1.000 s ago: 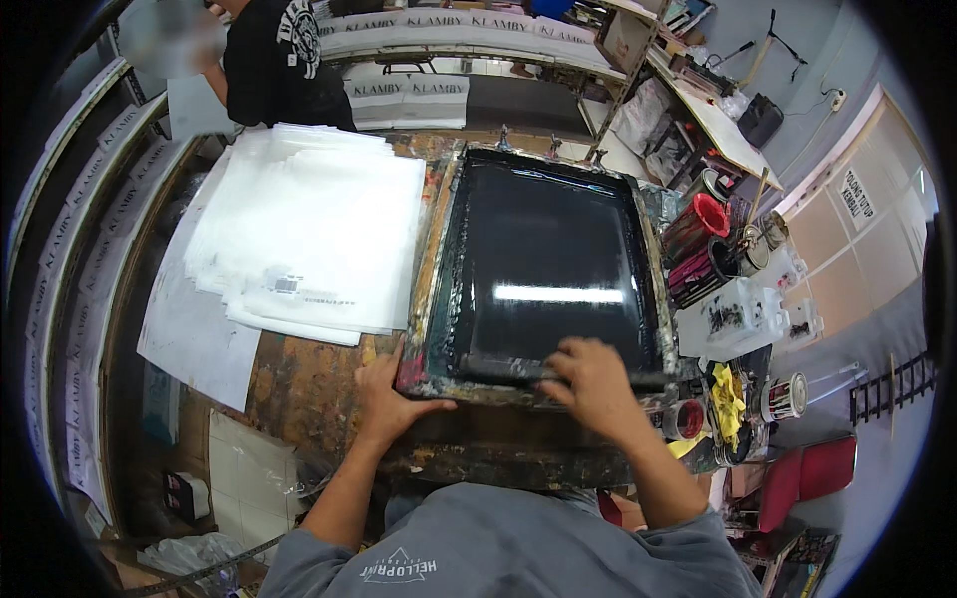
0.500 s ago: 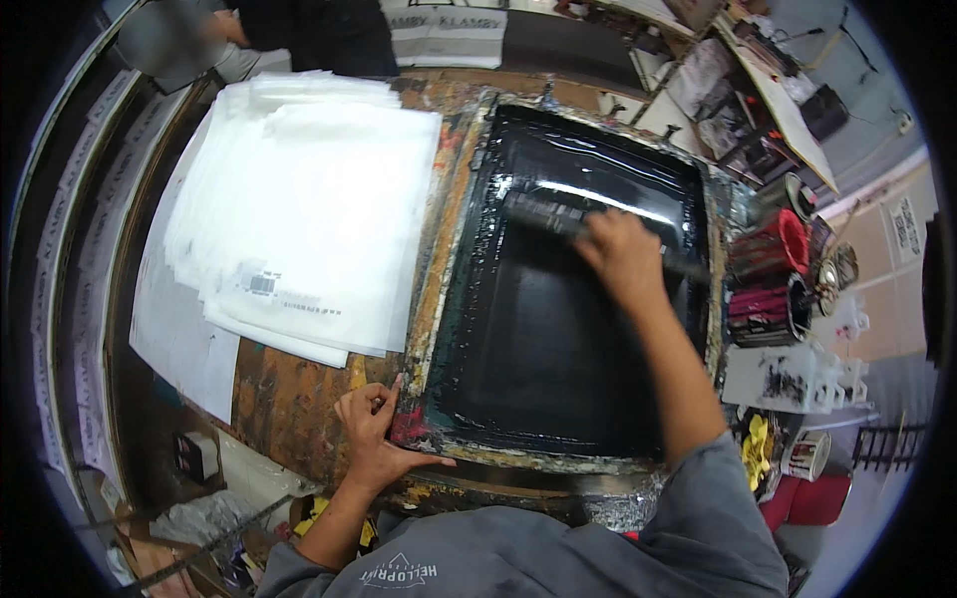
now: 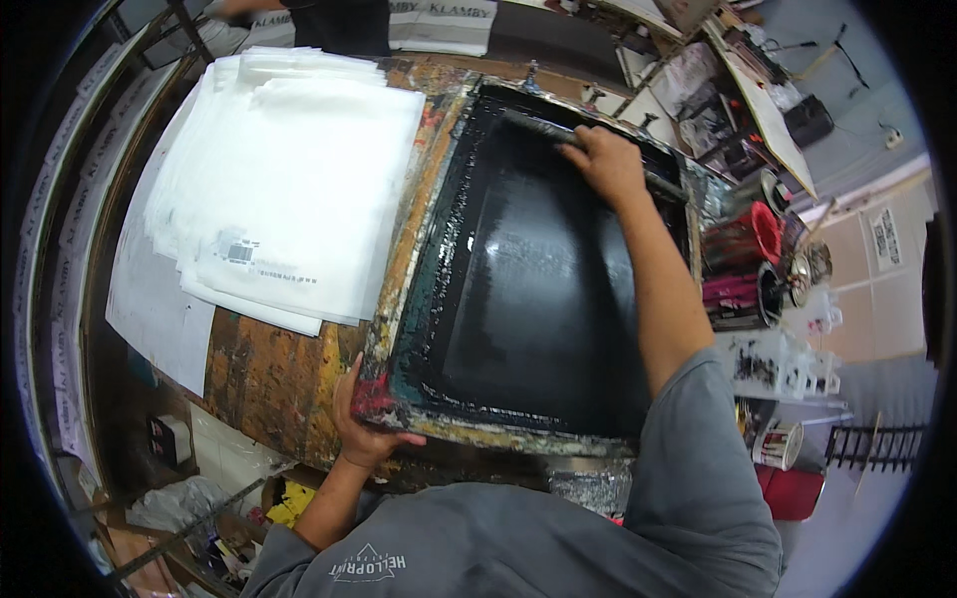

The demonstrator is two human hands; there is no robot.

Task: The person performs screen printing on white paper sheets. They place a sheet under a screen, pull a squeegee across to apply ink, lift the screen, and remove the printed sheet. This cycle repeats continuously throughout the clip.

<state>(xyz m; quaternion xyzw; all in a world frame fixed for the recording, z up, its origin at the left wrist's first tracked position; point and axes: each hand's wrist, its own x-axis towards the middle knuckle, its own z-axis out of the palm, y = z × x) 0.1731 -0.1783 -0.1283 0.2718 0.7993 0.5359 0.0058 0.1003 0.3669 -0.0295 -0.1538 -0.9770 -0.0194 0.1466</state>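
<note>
A screen printing frame [image 3: 518, 439] with paint-crusted wooden rails lies on the table before me. Black ink coats its mesh [image 3: 528, 309]. My right hand [image 3: 610, 169] is closed round the handle of a long squeegee [image 3: 540, 128], which spans the mesh near its far end; the blade's edge is hidden. At the frame's near left corner, my left hand [image 3: 365, 429] grips the rails, thumb along the near side and fingers up the left side. Left of the frame sits a stack of thin white sheets [image 3: 309, 169], the top one bearing a small dark print.
Stained wooden tabletop [image 3: 269, 369] shows below the stack. Ink-smeared cans [image 3: 743, 239] and a white plastic container [image 3: 768, 364] stand close along the frame's right side. A rack [image 3: 60, 249] runs down the left. Another person [image 3: 344, 25] is beyond the table's far edge.
My right hand has pushed the squeegee away from me to the mesh's far end. The fingers of my left hand have closed round the frame's corner. The whole view has shifted slightly.
</note>
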